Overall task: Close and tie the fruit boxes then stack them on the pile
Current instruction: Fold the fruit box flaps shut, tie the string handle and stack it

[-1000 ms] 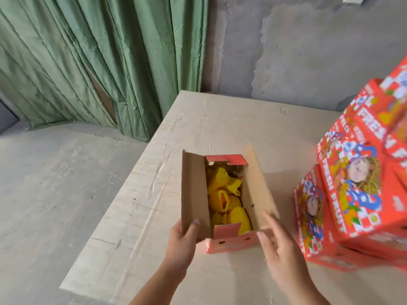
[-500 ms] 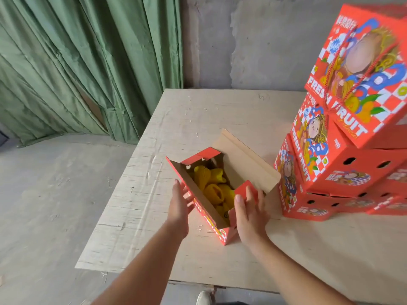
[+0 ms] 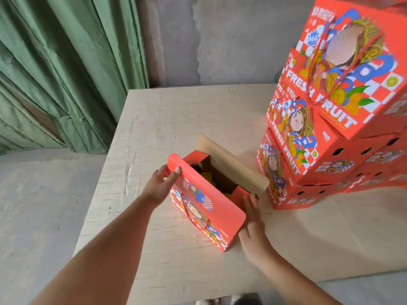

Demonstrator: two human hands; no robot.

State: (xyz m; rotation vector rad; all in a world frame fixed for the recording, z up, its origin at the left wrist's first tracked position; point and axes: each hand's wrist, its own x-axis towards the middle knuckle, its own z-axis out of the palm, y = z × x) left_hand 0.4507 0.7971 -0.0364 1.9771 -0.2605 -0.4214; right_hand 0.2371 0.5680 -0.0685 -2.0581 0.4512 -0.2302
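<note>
A red printed fruit box (image 3: 204, 208) stands half open in the middle of the wooden table (image 3: 167, 119). Its near flap, with a red cord handle (image 3: 193, 216), leans over the opening. The far brown flap (image 3: 231, 166) stands up. Yellow-wrapped fruit (image 3: 211, 179) shows in the gap. My left hand (image 3: 160, 186) grips the near flap's far corner, thumb on its top edge. Resting on the box's right end, my right hand (image 3: 253, 221) has straight fingers, partly behind the flap. The pile of closed red boxes (image 3: 330, 128) rises at the right.
A green curtain (image 3: 66, 73) hangs at the left over a concrete floor (image 3: 44, 205). A grey wall stands behind the table. The table's left and near edges are close to the box. A shoe shows at the bottom edge.
The near flap has swung up and over the opening, hiding most of the fruit. My left hand rose to the flap's corner; my right hand slid to the box's right end.
</note>
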